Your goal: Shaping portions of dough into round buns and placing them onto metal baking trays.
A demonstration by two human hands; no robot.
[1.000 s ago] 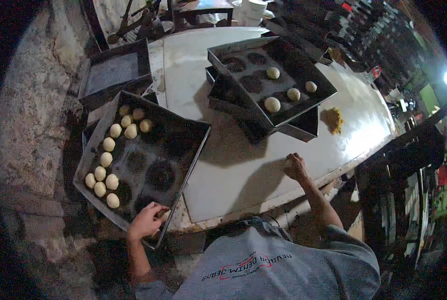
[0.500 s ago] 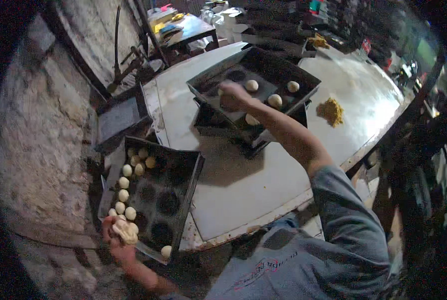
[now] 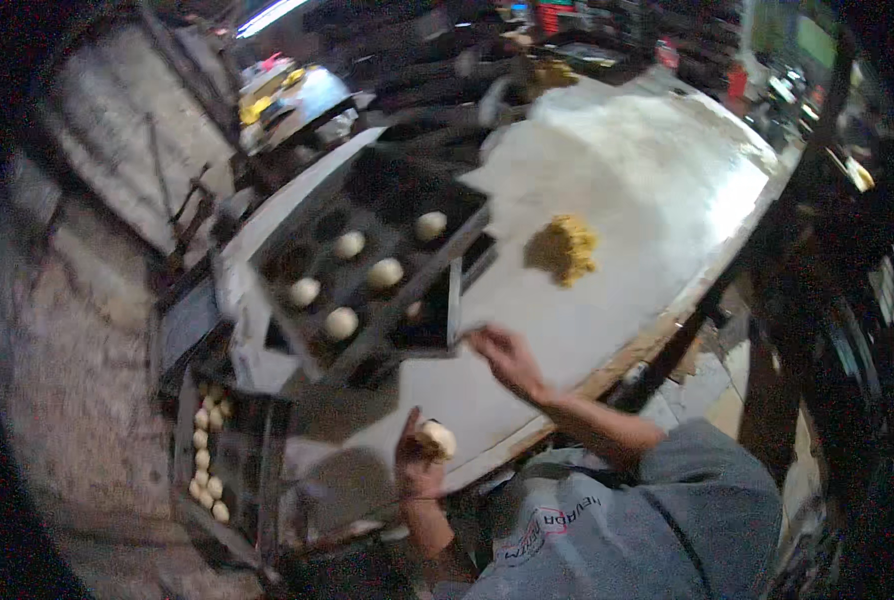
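My left hand [image 3: 422, 472] is closed around a pale lump of dough [image 3: 439, 440] over the near edge of the table. Part of the lump shows darker, but blur hides the detail. To its right and a little farther off, my right hand [image 3: 507, 362] is over the table beside the stacked trays, fingers loosely stretched out and nothing visible in them. Several round dough balls [image 3: 385, 272] sit spaced apart in the upper dark metal tray [image 3: 307, 235].
A second dark tray [image 3: 242, 480] at lower left holds a row of dough balls [image 3: 202, 458] along its left side. On the pale tabletop [image 3: 647, 190] lies a crumbly yellow-brown heap [image 3: 567, 250]. A rough wall [image 3: 97, 350] runs along the left.
My right hand has come out of the upper tray, toward me. My left hand has moved right from the lower tray, carrying dough. The view has shifted; one more ball shows plainly in the upper tray.
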